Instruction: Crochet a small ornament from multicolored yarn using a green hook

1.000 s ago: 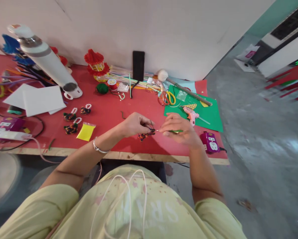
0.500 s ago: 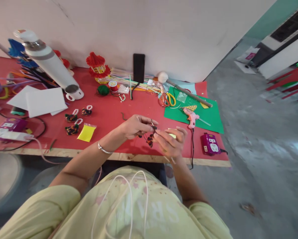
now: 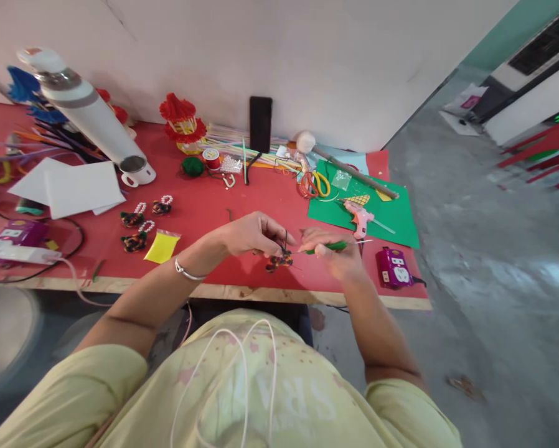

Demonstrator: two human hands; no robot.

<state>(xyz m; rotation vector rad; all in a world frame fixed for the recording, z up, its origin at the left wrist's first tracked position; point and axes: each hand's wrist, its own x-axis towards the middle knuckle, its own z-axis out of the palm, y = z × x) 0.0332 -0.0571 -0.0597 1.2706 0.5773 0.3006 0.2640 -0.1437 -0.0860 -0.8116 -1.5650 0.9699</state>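
Note:
Near the front of the red-covered table, my left hand (image 3: pixel 256 235) is closed, pinching a small dark piece with orange and green flecks (image 3: pixel 279 261) that looks crocheted or knotted from yarn. A dark strand stands up by the fingertips. My right hand (image 3: pixel 338 254) grips a crochet hook (image 3: pixel 333 246) by its green handle. Its thin metal shaft points left and meets the dark piece; whether its tip is inside a loop I cannot tell. Left of my hands lie several similar dark yarn pieces (image 3: pixel 134 241) with white bead loops, beside a yellow packet (image 3: pixel 162 246).
A pink glue gun (image 3: pixel 361 219) lies on a green sheet (image 3: pixel 391 219), with scissors (image 3: pixel 320 184) at its left edge. A purple power socket box (image 3: pixel 394 269) stands at right. Behind are a phone (image 3: pixel 260 124), green yarn (image 3: pixel 193 166), and a tall white flask (image 3: pixel 88 112) at left.
My right hand has turned and drawn right; the green-handled crochet hook now shows in it. The dark yarn piece sits more level beneath my left fingers, which have barely moved.

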